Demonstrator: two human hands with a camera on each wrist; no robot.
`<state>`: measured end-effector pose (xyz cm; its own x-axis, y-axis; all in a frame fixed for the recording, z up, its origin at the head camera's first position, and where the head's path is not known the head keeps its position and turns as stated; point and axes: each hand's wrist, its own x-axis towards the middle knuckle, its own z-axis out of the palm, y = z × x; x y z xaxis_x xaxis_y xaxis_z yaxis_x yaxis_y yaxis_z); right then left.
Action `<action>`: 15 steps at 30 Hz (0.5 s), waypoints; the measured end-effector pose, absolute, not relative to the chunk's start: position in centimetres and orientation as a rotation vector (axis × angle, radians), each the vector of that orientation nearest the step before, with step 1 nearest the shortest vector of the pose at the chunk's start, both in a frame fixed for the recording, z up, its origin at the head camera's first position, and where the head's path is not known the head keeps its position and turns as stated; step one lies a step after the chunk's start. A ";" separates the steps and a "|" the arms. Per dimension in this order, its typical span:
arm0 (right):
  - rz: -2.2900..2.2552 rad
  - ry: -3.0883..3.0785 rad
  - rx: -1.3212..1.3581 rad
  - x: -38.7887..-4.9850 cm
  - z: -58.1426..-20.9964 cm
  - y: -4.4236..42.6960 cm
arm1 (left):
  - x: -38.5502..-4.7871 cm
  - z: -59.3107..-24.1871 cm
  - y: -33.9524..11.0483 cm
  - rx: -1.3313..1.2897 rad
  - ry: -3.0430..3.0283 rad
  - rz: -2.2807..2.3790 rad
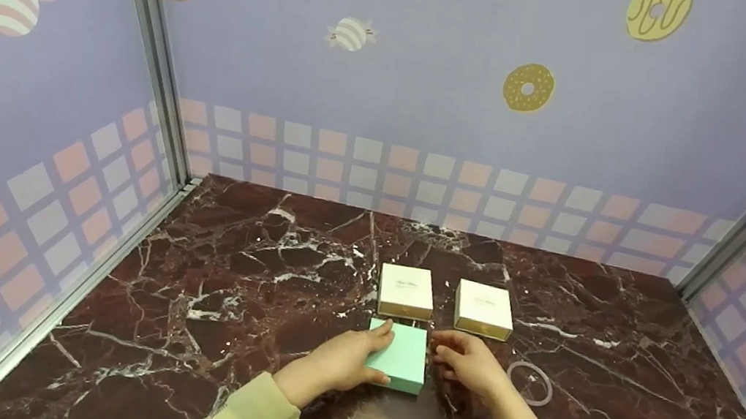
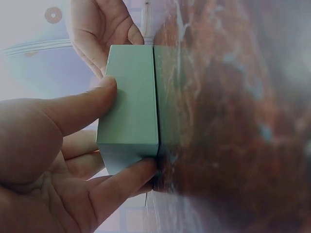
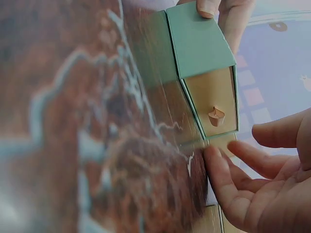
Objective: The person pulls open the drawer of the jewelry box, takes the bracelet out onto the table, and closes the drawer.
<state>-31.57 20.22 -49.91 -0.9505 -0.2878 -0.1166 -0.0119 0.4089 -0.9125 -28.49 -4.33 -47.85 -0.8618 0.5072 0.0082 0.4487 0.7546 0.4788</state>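
A mint green box (image 1: 404, 358) lies flat on the dark marbled table in the head view. My left hand (image 1: 345, 357) grips it from the left, with the thumb on its near side and fingers round the other sides. The right wrist view shows the box's open-ended sleeve, a tan drawer front (image 3: 204, 97) inside it and a small ribbon pull tab (image 3: 216, 116). Just right of that end is my right hand (image 1: 472, 363), fingers loosely bent and holding nothing. A small gap separates its fingertips from the pull tab.
Two cream boxes with gold sides, one (image 1: 407, 291) behind the green box and another (image 1: 484, 309) farther right, stand on the table. A pale ring (image 1: 547, 393) lies right of my right hand. Patterned panels (image 1: 376, 92) enclose the back and sides.
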 end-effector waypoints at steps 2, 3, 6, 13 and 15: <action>-1.533 2.456 -0.295 -31.6 -50.0 20.2 | -28.5 -47.9 -4.4 0.786 2.820 0.722; -1.525 2.471 -0.318 -31.6 -50.0 20.2 | -28.5 -47.9 -4.4 0.796 2.812 0.721; -1.510 2.478 -0.440 -31.6 -50.0 20.2 | -28.7 -47.8 -4.5 0.849 2.786 0.703; -1.508 2.476 -0.494 -31.7 -50.0 20.4 | -28.9 -47.6 -4.8 0.907 2.812 0.634; -1.513 2.496 -0.450 -31.7 -50.0 20.5 | -29.0 -47.6 -5.0 0.903 2.853 0.613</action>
